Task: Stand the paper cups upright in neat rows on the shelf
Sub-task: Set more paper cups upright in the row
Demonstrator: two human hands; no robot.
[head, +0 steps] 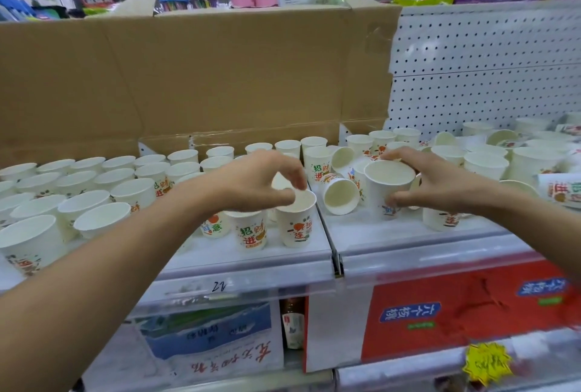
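The left hand [261,182] pinched the rim of a printed paper cup [297,221] near the shelf's [317,250] front edge. The right hand [440,182] gripped a second cup [388,190]. Upright rows [94,184] stood to the left, a tipped cup [341,196] lay between the hands, and flattened cardboard [188,77] rose behind. The price strip [219,286] read "22".

The left hand [261,182] is pinched onto a first cup [297,225]; the right hand [440,185] is curled round a second cup [382,192].

Cups [28,243] cut off at left edge, yellow tag [487,363] blurred, bottle [292,322] half hidden between boxes [213,338].
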